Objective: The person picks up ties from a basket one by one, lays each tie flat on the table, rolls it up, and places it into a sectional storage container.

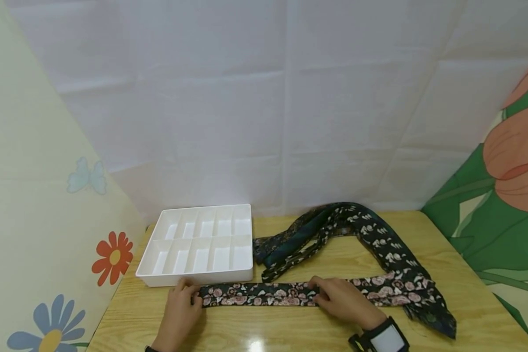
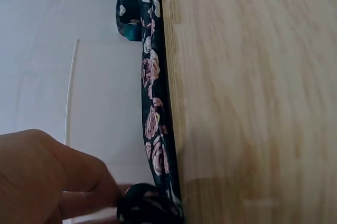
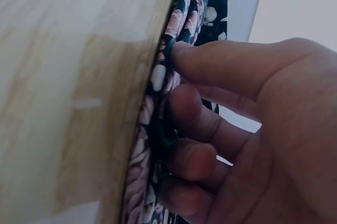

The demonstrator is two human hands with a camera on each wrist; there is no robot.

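A dark floral scarf with pink roses lies folded into a long narrow strip along the front of the table. At the strip's left end my left hand grips the fabric, and a rolled bit of it shows by the fingertips in the left wrist view. Farther right, my right hand pinches the strip around its middle. In the right wrist view the thumb and curled fingertips meet the folded layers. At the right the strip meets a bunched dark length with white flowers, which arcs back behind it.
A white divided tray stands at the back left, close behind the left hand, its compartments bare. The wooden table ends at a white sheet behind. Painted flower panels flank both sides. A watch-like device sits on the right wrist.
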